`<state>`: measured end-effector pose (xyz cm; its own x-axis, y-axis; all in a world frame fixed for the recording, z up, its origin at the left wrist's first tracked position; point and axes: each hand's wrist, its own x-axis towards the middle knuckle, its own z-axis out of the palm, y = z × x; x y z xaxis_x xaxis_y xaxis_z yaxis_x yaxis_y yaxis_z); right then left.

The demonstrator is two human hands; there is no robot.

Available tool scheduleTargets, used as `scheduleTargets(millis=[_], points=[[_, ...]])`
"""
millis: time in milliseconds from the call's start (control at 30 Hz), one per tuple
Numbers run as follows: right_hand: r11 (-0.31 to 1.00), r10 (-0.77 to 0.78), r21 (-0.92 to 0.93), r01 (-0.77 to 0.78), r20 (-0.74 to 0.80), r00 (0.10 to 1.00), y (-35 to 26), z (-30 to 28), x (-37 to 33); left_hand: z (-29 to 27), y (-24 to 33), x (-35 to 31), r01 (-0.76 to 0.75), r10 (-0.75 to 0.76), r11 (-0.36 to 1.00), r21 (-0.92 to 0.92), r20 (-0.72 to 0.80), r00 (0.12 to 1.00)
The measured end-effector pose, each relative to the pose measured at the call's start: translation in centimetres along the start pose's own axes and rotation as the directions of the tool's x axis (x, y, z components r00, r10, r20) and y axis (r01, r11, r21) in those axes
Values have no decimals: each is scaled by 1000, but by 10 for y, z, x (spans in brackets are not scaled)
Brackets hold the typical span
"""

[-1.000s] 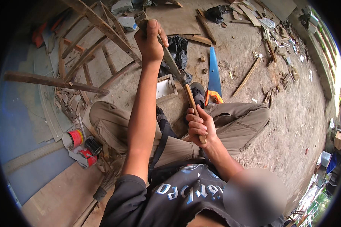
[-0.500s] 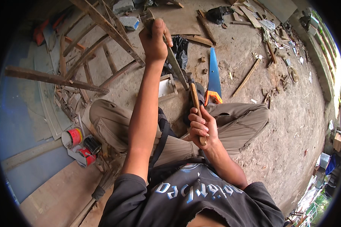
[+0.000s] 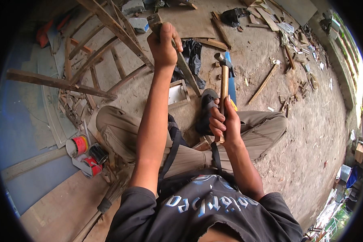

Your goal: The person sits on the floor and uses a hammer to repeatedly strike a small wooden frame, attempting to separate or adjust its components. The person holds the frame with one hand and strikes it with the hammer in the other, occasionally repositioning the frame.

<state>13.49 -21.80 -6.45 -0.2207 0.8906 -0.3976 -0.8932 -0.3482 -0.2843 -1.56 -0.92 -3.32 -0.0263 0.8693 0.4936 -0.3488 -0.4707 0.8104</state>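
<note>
My left hand (image 3: 164,49) is closed around a long, narrow wooden strip (image 3: 186,71), which slants down toward my feet. Its lower end stops beside my dark shoe (image 3: 207,109). In my right hand (image 3: 228,123) is a hammer (image 3: 224,82), gripped low on its wooden handle with the metal head up and away from me. The hammer's head is apart from the strip, off to its right. Behind the hammer lies a handsaw (image 3: 232,86) with a blue blade; my right hand hides most of its orange handle.
A wooden frame (image 3: 109,24) stands at the far left. Near my left knee are several paint cans (image 3: 77,146). A small box-like wooden frame (image 3: 177,93) and a black plastic bag (image 3: 193,54) lie ahead. Wood scraps (image 3: 266,80) litter the concrete floor on the right.
My right hand has moved right with the hammer, whose head has swung up and away from the strip's end to over the saw blade. My left hand has barely moved.
</note>
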Motion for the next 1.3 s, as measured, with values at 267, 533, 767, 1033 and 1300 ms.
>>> scheduleTargets(millis=[267, 533, 767, 1033, 1300], points=[[628, -52, -754, -191, -286, 957, -2, -55, -29, 7, 3, -2, 22, -19, 999, -28, 107, 994], [443, 211, -856, -266, -189, 959, -26, -33, -48, 1, 3, -1, 129, -90, 981, -144, 247, 965], [-15, 4, -998, 57, 57, 998, -12, -11, -57, -4, 5, -5, 12, -8, 999, -43, 92, 996], [-186, -248, -905, 382, 420, 873, 8, -36, -40, -2, 1, -1, 7, -5, 1000, -20, 74, 997], [-53, -376, -999, 1, 21, 926, 19, -99, -33, -8, 0, 1, 5, -1, 999, -54, 72, 997]])
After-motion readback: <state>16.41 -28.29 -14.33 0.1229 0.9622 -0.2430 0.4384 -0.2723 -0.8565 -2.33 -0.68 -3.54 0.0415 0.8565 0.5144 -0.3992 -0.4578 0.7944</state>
